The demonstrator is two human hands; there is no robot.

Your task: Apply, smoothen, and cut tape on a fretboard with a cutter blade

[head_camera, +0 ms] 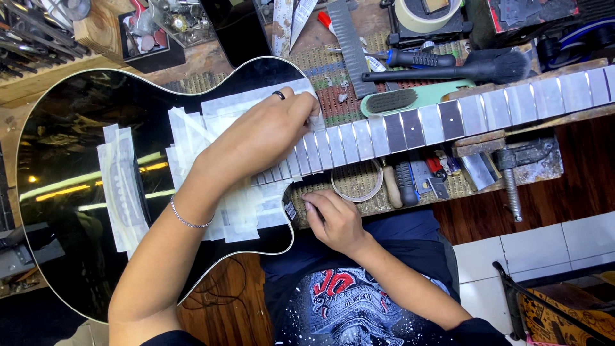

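A glossy black guitar body [70,128] lies flat on the workbench, its neck [448,118] running to the right with masking tape between the frets. More tape strips [224,109] cover the body near the neck joint. My left hand [269,131], with a dark ring and a wrist chain, rests on the taped area and pinches a white tape piece at the fretboard's far edge. At the near edge of the body my right hand [333,218] has curled fingers pressing beside a small dark object; what it holds is unclear.
A tape roll [356,181] lies just below the neck, beside small tools [410,182] and a metal clamp [509,173]. Brushes [448,70], a metal file [351,45] and cluttered boxes [147,32] sit beyond the neck. Tiled floor shows at lower right.
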